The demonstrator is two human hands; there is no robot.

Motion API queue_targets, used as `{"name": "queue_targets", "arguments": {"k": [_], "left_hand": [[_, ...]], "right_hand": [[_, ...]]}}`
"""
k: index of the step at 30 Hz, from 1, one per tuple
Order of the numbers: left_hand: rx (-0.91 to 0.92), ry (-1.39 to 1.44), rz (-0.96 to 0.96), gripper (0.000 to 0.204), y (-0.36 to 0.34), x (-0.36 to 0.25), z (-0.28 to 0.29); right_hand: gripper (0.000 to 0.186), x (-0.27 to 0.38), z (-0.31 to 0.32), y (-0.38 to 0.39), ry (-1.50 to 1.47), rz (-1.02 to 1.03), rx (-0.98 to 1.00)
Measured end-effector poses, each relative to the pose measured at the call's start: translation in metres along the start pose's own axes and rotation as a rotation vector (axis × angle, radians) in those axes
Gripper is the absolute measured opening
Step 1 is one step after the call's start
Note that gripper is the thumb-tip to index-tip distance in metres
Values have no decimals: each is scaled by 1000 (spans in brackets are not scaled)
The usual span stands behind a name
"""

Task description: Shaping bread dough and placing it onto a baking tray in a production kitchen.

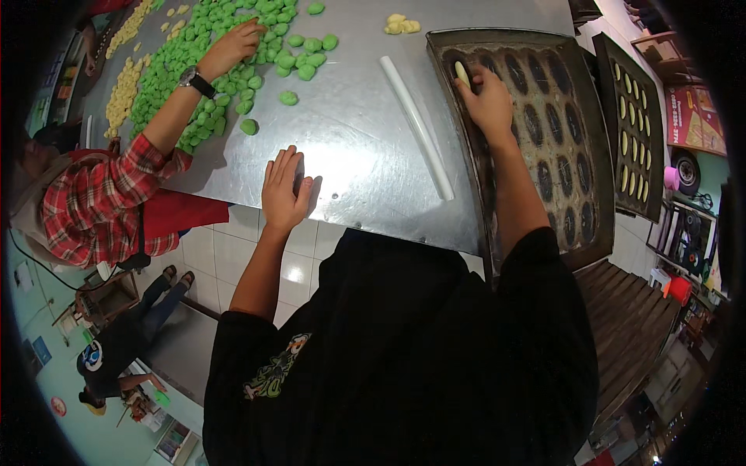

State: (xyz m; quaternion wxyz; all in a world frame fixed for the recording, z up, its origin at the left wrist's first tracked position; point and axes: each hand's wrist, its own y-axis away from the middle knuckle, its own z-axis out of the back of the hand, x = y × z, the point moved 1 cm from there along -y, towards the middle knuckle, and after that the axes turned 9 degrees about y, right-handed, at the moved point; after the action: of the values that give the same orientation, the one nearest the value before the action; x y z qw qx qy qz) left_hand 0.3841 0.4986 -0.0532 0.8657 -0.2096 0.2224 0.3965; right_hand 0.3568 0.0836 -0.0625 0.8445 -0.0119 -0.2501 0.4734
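Observation:
My left hand (286,193) lies flat on the metal table (342,167) near its front edge, fingers stretched out, nothing in it. Over the far left corner of a dark baking tray (536,144) is my right hand (489,102), its thumb and fingers closed around a pale, elongated dough piece (461,74). Rows of oval hollows mark this tray, and no other dough shows in them. Between my hands, a white rolling rod (417,128) lies slantwise beside the tray. A few pale yellow dough pieces (402,25) sit at the table's far side.
A heap of green dough balls (198,89) covers the far left, with yellow dough pieces (124,93) beyond. A co-worker's hand (233,48) reaches into the green heap from the left. Another tray (633,128) holding pale oval pieces stands right. Slatted wood (629,326) lies below.

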Motion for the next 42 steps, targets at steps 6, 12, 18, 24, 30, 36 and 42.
{"name": "queue_targets", "arguments": {"k": [6,12,18,24,30,36,42], "left_hand": [[-102,96,-74,36,-23,-4,-11],[-115,441,-222,30,-159,-63,-47],[-76,292,-378,28,-302,-46,-113],[93,32,-331,29,-323,-35,-113],[201,464,167,26,-231,-13,-63],[60,596,164,24,-146,-32,-52],[-37,302,88,25,-131,-37,-47]], "right_hand": [[33,-8,-1,-11,20,-42,85],[35,7,33,5,-56,25,-221],[44,109,74,109,-552,-1,362],[62,92,53,176,91,-183,291],[56,86,60,178,-157,-336,408],[42,76,49,176,-441,-288,285],[38,105,53,146,-313,-154,482]]}}
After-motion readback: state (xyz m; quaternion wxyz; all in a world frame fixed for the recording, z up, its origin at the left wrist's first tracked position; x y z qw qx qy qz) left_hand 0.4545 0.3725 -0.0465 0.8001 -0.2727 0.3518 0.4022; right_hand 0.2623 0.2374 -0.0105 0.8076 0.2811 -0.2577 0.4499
